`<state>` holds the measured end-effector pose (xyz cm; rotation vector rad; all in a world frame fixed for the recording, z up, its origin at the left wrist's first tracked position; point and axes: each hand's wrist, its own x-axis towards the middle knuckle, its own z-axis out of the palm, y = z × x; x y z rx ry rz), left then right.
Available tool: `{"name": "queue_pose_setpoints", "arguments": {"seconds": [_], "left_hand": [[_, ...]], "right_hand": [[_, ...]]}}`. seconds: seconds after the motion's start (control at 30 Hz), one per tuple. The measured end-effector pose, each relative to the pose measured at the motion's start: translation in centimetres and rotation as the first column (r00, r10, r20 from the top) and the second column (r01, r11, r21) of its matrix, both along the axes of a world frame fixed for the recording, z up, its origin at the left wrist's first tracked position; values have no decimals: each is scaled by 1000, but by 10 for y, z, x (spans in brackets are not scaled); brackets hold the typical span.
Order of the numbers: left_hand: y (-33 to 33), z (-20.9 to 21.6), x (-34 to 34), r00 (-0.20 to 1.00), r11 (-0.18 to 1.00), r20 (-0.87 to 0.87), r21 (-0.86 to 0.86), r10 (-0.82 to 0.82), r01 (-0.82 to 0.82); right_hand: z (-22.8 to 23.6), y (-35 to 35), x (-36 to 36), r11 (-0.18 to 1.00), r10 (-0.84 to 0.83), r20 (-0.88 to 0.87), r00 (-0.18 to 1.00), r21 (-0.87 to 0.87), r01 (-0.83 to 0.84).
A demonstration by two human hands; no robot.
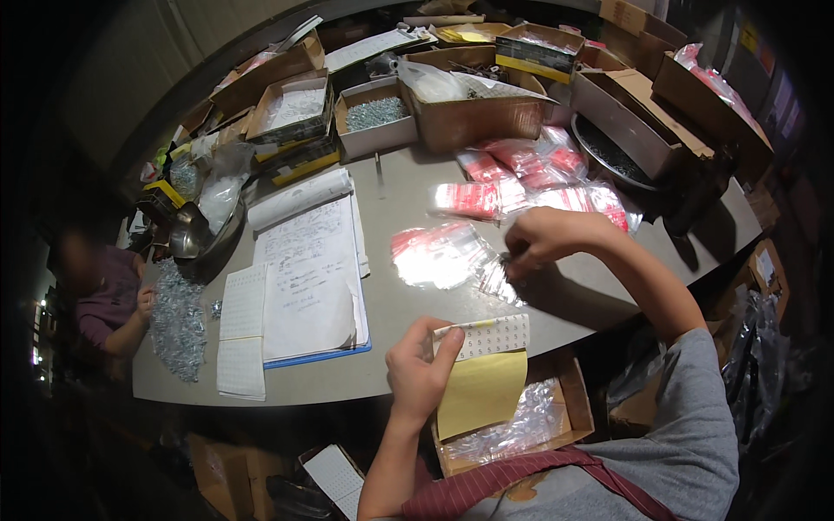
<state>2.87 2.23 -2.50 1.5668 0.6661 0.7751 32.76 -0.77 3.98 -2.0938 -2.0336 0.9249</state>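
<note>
My left hand [420, 368] grips a label sheet [493, 337] by its left edge, thumb on top. The sheet has rows of small printed stickers, and its yellow backing [482, 395] hangs down over an open cardboard box. My right hand [543, 241] is over the table with its fingers closed at the right end of a fanned stack of small clear zip bags [443, 253] with red marks. What its fingertips hold is hidden. Small clear bags [501, 282] lie directly under those fingertips.
The cardboard box [575, 395] before me holds clear packets. More red-marked bags [521, 178] lie farther back. Boxes of small metal parts [373, 113] line the far edge. Left are a notebook [308, 269] and a screw pile [178, 321], with another person's hand [146, 300] beside it.
</note>
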Motion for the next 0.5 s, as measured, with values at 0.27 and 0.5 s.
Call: {"name": "queue_pose_setpoints", "arguments": {"seconds": [0.27,0.5], "left_hand": [[4,2,-7,989,989,122,-111,-83,96],[9,-3,-21,912,936,368,-222,-180,274]], "right_hand": [[-16,6,-12,979,92,-347,933,202,-21],[-28,-42,-16,966,-13,-433,901,228,123]]}}
